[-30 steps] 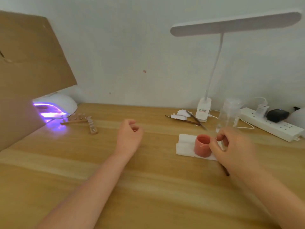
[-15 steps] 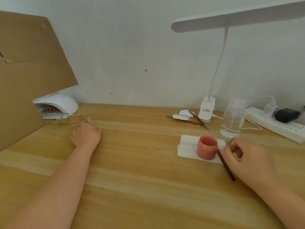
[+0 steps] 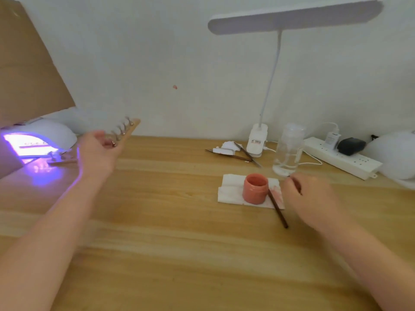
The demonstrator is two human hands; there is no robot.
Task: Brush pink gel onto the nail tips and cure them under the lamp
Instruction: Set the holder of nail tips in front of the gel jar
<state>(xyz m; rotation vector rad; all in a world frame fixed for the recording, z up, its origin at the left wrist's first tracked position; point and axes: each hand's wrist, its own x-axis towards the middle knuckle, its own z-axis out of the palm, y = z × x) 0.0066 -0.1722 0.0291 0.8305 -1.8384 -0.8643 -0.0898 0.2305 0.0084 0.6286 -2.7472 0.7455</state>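
My left hand grips one end of a wooden strip of nail tips and holds it up in the air, just right of the white curing lamp, which glows purple. A second strip lies on the table at the lamp's mouth. An open pink gel jar stands on a folded white tissue. The brown brush lies slanted beside the jar, its tip on the tissue. Just right of the brush rests my right hand, fingers loosely curled and blurred, holding nothing I can see.
A white desk lamp stands at the back, its head overhanging. Beside it are a clear bottle, small tools and white scraps, and a power strip. Cardboard leans at the left.
My left hand picked up a strip of nail tips from near the lamp and lifted it. The lamp lit purple again. My right hand let go of the brush beside the jar.
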